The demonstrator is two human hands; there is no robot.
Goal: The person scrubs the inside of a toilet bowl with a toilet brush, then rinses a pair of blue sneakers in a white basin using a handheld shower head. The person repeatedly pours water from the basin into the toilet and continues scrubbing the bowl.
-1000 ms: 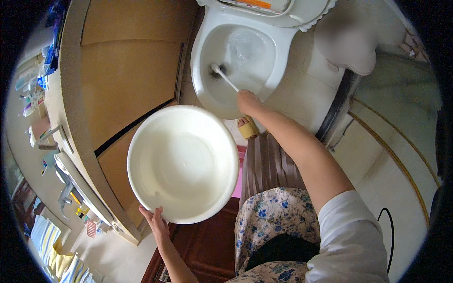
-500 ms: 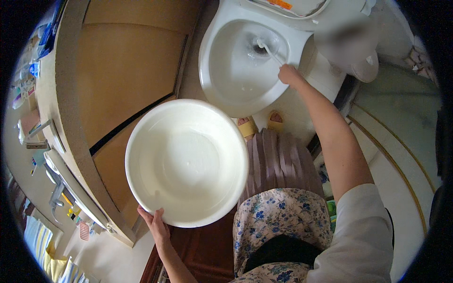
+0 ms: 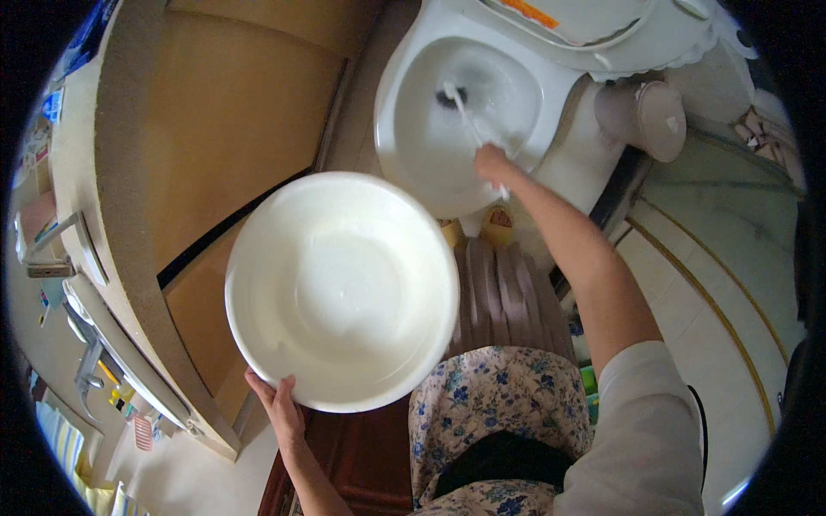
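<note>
A large round white basin point(image 3: 344, 292) is held up by its near left rim in my left hand point(image 3: 280, 408). The thumb lies over the rim, and the other fingers pass outside and partly beneath it. Ahead and to the right, my right hand point(image 3: 495, 165) grips the handle of a white toilet brush point(image 3: 465, 116), slightly blurred. The brush head reaches down by the dark drain opening of the white toilet bowl point(image 3: 391, 146). No large amount of water shows inside the basin.
A tan cabinet point(image 3: 241, 95) and a counter with sink, faucet point(image 3: 89, 378) and toiletries run along the left. A pale waste bin point(image 3: 615, 112) stands right of the toilet. Yellow slippers point(image 3: 497, 225) are below the bowl. A glass shower enclosure point(image 3: 688, 198) curves at the right.
My right hand and the brush have moved left and a little nearer within the toilet bowl. The basin stays almost in place in my left hand. The view has shifted slightly.
</note>
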